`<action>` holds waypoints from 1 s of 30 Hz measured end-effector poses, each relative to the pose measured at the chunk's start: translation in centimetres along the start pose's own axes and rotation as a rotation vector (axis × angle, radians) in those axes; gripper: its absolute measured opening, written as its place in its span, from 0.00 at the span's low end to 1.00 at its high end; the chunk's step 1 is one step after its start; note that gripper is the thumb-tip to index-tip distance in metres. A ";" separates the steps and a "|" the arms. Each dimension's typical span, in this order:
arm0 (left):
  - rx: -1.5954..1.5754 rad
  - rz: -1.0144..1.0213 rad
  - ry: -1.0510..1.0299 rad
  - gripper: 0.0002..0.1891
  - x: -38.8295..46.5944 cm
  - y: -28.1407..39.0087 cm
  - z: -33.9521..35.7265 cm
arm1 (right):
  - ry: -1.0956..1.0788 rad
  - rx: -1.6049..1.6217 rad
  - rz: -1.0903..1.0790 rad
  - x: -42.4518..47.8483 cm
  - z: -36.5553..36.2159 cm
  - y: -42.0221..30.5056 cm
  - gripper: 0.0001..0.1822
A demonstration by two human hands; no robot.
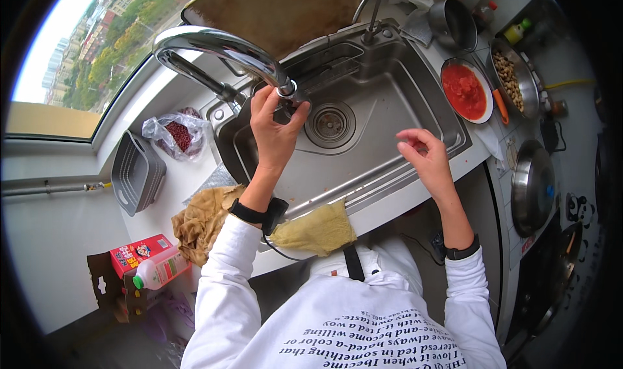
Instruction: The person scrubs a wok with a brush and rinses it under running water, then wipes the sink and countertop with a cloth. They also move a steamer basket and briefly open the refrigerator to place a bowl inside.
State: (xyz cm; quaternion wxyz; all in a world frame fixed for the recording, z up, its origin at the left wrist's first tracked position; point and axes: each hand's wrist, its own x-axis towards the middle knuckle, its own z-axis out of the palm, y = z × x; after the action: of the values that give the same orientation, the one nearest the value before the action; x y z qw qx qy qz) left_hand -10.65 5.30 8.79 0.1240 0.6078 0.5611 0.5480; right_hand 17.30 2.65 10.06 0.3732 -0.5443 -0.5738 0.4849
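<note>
My left hand [276, 126] is at the outlet of the chrome faucet [214, 40], its thumb and fingers around the spout's end. Below lies a stainless steel sink [370, 150] with a round drain strainer [330, 124] and a few small scraps on its floor. Over the sink's right front part hovers my right hand [424, 157], loosely curled, a gap between thumb and forefinger and nothing visible in it. A yellow cloth [316, 230] hangs over the front rim, near a brown crumpled cloth [207, 220].
On the left counter are a bag of red beans [177, 135], a grey basket [138, 172] and a green-capped bottle [163, 271]. To the right stand a bowl of red tomato pulp [465, 89], a pan of peanuts [530, 84] and a lidded pan [533, 189]. A board [277, 14] leans behind.
</note>
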 end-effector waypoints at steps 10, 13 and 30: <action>-0.042 -0.129 -0.207 0.21 -7.9 -2.2 3.6 | -0.051 -0.446 -0.345 4.0 11.7 -0.9 0.20; -0.011 -0.138 -0.377 0.22 -8.5 -2.6 3.0 | -0.094 -0.517 -0.289 3.7 11.5 0.0 0.16; 0.495 -0.189 -0.272 0.29 -1.2 -9.9 -5.5 | -0.005 -1.133 -0.565 12.2 0.7 -2.8 0.16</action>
State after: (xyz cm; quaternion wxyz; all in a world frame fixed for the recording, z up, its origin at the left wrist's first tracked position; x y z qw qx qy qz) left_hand -20.19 5.13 2.57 0.0967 0.6325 0.7100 0.2942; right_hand 14.31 14.79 11.39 0.1395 -0.4839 -0.8639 -0.0100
